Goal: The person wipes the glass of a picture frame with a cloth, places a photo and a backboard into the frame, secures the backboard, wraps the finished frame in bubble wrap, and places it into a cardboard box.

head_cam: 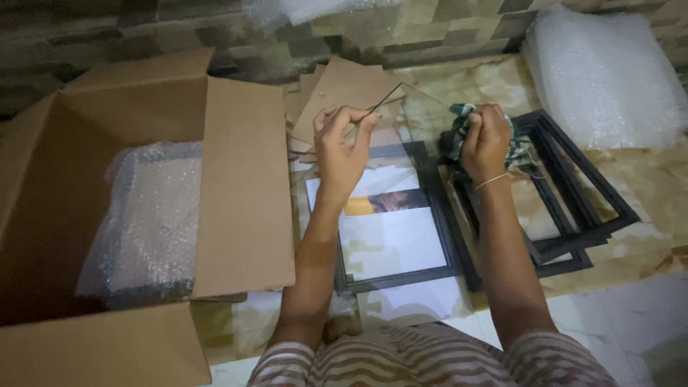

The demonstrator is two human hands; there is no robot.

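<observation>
Left hand (342, 147) is pinching the top edge of a clear rectangular glass pane (401, 136), tilted up over a black picture frame w/ white mat (393, 240) on the floor. Right hand (486, 140) is closed round a crumpled green cloth (459, 118), pressing on pane's right side. Pane looks stiff, thin, fragile, slippery; best gripped by edges. Long axis seems to run away from the person, though that's hard to tell.

The left hand (342, 147) tilts a glass pane (412, 118) while the right hand (487, 140) presses a cloth (459, 129) against it.
</observation>
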